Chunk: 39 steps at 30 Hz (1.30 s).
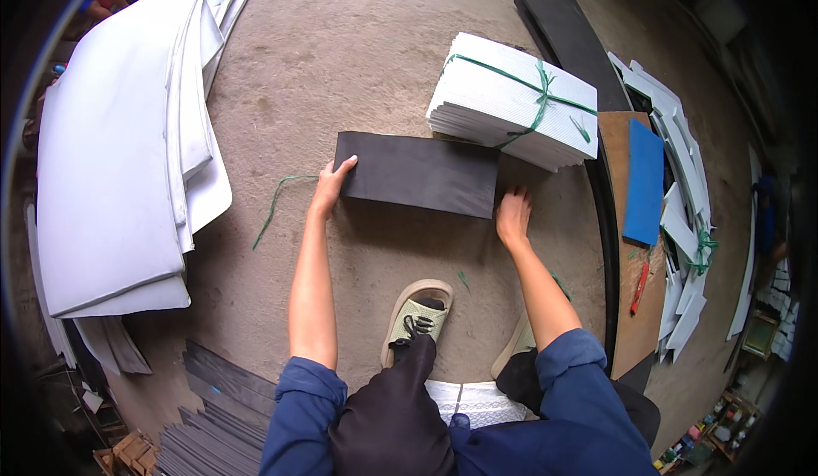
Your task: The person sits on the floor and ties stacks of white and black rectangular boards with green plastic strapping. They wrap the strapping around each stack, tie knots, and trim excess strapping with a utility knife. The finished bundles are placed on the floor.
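Note:
A black rectangular stack of sheets (417, 173) lies in front of me, with its individual layers hidden from this angle. My left hand (334, 184) grips its left end, thumb on the top face and fingers down the side. Beside that hand a green plastic twine (271, 212) trails over the floor. Just off the stack's right end, my right hand (514, 216) reaches down low with its fingers bunched; what they pinch, if anything, is hidden. Behind the stack's right end sits a bundle of white sheets (520, 92), tied crosswise with green twine.
Large white sheets (119, 152) are piled at left, dark strips (213, 408) at lower left. On the right, a brown board (626, 305) carries a blue sheet (643, 182) and a red cutter (640, 288). White offcuts (682, 178) and a long black sheet (567, 33) lie beyond.

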Each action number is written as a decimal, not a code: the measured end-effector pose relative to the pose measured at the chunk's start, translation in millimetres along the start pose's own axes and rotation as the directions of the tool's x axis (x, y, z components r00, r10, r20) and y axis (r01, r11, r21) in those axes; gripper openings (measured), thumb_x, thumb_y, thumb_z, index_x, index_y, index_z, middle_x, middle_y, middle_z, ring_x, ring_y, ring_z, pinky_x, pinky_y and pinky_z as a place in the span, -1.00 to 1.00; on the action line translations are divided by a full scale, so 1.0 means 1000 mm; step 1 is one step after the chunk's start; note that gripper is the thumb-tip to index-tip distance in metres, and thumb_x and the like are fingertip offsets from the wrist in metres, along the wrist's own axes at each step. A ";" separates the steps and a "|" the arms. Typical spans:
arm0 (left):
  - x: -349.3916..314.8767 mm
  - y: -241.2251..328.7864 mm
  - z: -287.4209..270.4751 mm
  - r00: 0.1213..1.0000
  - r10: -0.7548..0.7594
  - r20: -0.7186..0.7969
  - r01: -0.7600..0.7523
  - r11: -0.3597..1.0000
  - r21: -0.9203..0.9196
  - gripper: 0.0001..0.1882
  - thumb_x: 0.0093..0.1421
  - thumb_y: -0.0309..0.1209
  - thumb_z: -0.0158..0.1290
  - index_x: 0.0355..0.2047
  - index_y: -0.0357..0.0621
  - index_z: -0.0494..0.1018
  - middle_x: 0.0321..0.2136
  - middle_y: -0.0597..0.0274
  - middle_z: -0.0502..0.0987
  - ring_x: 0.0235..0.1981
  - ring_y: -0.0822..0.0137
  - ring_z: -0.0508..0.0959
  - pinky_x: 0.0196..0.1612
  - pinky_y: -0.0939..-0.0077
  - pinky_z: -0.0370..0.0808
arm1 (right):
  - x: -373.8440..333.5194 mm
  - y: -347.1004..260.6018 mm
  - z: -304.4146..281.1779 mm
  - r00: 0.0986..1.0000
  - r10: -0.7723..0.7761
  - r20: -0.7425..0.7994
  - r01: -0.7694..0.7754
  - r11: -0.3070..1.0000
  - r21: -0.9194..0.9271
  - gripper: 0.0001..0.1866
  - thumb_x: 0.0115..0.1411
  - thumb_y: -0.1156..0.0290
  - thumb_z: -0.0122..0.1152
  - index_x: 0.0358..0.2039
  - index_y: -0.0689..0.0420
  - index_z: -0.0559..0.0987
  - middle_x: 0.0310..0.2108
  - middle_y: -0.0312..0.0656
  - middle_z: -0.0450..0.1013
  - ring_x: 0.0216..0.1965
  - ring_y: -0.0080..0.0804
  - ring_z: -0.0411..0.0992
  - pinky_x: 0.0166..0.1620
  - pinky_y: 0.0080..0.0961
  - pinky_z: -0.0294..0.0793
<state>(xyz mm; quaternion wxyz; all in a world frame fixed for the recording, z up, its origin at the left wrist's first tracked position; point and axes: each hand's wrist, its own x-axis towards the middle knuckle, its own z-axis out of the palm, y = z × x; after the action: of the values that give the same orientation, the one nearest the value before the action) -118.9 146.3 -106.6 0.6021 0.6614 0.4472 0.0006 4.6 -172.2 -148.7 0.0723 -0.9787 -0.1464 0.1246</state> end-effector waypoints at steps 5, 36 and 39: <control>0.001 -0.002 0.005 0.998 -0.046 0.048 0.047 0.999 -0.022 -0.24 -0.10 0.04 0.08 -0.04 -0.35 0.31 -0.10 -0.04 0.37 -0.07 0.19 0.38 0.00 0.41 0.26 | 0.000 0.002 -0.026 0.985 0.146 0.095 -0.169 0.933 0.318 -0.66 0.08 0.48 -0.12 -0.13 0.39 0.25 -0.32 0.29 0.37 -0.20 0.19 0.34 -0.17 -0.08 0.34; -0.088 -0.049 0.177 0.967 -0.218 -0.131 0.123 0.852 -0.510 -0.52 -0.06 -0.13 0.14 -0.32 -0.35 0.42 -0.35 0.21 0.47 -0.29 0.41 0.43 -0.14 0.49 0.31 | 0.047 0.075 -0.089 0.999 0.050 0.014 -0.051 0.990 0.128 -0.68 0.16 0.24 -0.06 -0.35 0.29 0.45 -0.36 0.13 0.42 -0.22 0.02 0.38 -0.18 -0.23 0.33; -0.073 -0.068 0.183 0.958 -0.255 -0.133 0.159 0.854 -0.494 -0.51 -0.05 -0.13 0.13 -0.30 -0.35 0.41 -0.33 0.20 0.46 -0.27 0.40 0.42 -0.14 0.50 0.31 | 0.049 0.079 -0.057 0.995 -0.057 0.087 -0.010 0.781 0.624 -0.61 0.20 0.18 -0.10 -0.24 0.32 0.41 -0.29 -0.03 0.42 -0.17 -0.24 0.37 -0.10 -0.45 0.28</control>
<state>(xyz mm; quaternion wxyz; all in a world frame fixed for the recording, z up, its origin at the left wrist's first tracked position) -104.0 -51.3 -171.5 0.6968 0.4364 0.5584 0.1103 86.1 -238.2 -118.8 0.3857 -0.8902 -0.1126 0.2146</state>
